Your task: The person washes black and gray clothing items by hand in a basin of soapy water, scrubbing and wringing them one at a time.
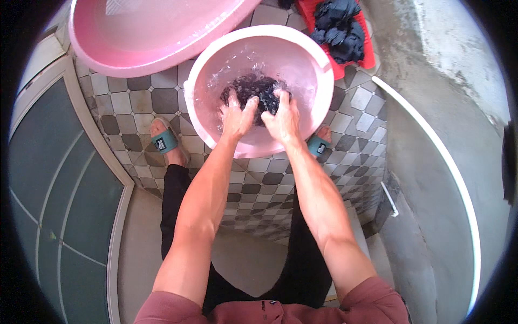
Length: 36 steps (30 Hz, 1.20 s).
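A round pink plastic basin (323,91) of water stands on the floor before me. Black cloth (259,91) lies bunched in the middle of it, partly under rippling water. My left hand (236,115) grips the cloth's left side, thumb pointing inward and fingertips partly under water. On the right side my right hand (285,115) has hold of the same cloth, its fingers curled over it. The two thumbs are a short gap apart. Splashes and reflections blur the cloth's outline, and its lower side is hidden.
A larger pink tub (133,60) holding water stands at upper left. Black cloth (340,32) is heaped on a red plastic container (368,52) at upper right. My sandalled feet flank the basin on a tiled floor (141,101). A glazed door (60,182) and a white pipe (449,158) line the sides.
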Tool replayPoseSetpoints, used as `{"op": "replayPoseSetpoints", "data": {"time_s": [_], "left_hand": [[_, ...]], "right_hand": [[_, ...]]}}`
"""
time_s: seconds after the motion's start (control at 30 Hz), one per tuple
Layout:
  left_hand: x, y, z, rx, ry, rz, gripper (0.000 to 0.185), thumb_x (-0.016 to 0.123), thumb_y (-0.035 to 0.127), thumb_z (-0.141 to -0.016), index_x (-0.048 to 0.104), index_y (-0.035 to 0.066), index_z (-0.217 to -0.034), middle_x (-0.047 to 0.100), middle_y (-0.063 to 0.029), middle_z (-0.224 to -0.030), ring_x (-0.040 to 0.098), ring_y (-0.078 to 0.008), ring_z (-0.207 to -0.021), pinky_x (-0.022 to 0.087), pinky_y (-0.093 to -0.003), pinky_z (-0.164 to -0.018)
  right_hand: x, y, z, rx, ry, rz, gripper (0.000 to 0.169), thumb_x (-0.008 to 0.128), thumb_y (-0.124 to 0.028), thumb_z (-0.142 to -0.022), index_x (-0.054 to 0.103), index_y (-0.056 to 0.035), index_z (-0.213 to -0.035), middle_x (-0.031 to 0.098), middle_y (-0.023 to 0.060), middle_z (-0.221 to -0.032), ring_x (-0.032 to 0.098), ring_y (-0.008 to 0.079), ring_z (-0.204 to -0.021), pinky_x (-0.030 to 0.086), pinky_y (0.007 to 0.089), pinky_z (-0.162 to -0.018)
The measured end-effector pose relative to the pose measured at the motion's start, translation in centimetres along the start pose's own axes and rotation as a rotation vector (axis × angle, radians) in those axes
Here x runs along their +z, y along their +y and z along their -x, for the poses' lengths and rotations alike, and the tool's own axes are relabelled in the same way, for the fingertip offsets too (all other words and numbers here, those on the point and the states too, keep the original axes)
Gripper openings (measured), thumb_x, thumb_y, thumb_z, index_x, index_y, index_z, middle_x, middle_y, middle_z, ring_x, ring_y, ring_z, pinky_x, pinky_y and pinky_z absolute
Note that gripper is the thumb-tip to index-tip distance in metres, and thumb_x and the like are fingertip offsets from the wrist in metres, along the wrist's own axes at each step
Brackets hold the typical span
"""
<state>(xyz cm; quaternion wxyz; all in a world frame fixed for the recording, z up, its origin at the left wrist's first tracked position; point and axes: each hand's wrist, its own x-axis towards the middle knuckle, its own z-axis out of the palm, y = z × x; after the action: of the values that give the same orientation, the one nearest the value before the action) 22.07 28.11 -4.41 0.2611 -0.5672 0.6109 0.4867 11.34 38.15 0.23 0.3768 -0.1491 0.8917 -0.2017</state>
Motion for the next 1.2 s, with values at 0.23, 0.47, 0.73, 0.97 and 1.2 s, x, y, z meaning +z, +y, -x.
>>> {"op": "replayPoseSetpoints", "data": {"time_s": [0.23,0.47,0.73,0.97,1.2], "left_hand": [[-5.9,3.1,5.5,-0.263,-0.796,1.36,0.078,0.05,0.072,-0.094,0.058,0.008,-0.139,0.068,-0.0172,-0.124,0.069,-0.0289,-0.104,0.058,-0.0444,-0.092],[-7.8,3.6,13.0,-0.414,-0.75,1.453,0.052,0.077,0.032,-0.084,0.063,0.0,-0.123,0.071,-0.0209,-0.104,0.072,-0.0341,-0.085,0.062,-0.0443,-0.073],[-7.1,4.0,19.7,-0.464,-0.461,1.782,0.04,0.068,0.021,-0.088,0.058,-0.008,-0.114,0.068,-0.0216,-0.091,0.07,-0.0332,-0.078,0.062,-0.045,-0.075],[-7.8,4.5,21.9,-0.342,-0.589,1.956,0.048,0.073,0.04,-0.092,0.057,-0.002,-0.11,0.064,-0.015,-0.08,0.067,-0.0266,-0.07,0.059,-0.0371,-0.063],[-9.1,5.5,21.4,-0.35,-0.553,1.88,0.043,0.076,0.033,-0.09,0.054,0.001,-0.109,0.063,-0.0129,-0.078,0.065,-0.024,-0.067,0.057,-0.0344,-0.061]], "right_hand": [[-8.7,-12.9,13.2,-0.354,-0.159,0.127,0.062,0.074,-0.008,-0.073,0.054,-0.0108,-0.132,0.053,0.022,-0.111,0.064,0.0445,-0.095,0.057,0.0517,-0.081],[-12.7,-15.4,20.6,-0.414,-0.237,-0.043,0.063,0.071,0.0,-0.07,0.054,-0.0077,-0.13,0.049,0.0181,-0.106,0.062,0.0399,-0.096,0.057,0.0487,-0.083],[-14.4,-11.4,23.3,0.669,-0.147,-1.451,0.037,0.052,-0.024,-0.095,0.055,-0.0027,-0.125,0.068,0.0115,-0.102,0.068,0.0205,-0.077,0.052,0.0338,-0.046],[-12.5,-8.8,23.7,0.895,-0.402,-1.705,0.025,0.052,-0.032,-0.099,0.06,-0.0109,-0.108,0.067,0.0051,-0.089,0.063,0.0165,-0.066,0.045,0.0312,-0.042],[-15.1,-11.5,22.5,0.484,-0.212,-1.075,0.032,0.057,-0.029,-0.099,0.059,-0.0012,-0.114,0.067,0.0108,-0.1,0.066,0.0218,-0.082,0.055,0.037,-0.067]]}}
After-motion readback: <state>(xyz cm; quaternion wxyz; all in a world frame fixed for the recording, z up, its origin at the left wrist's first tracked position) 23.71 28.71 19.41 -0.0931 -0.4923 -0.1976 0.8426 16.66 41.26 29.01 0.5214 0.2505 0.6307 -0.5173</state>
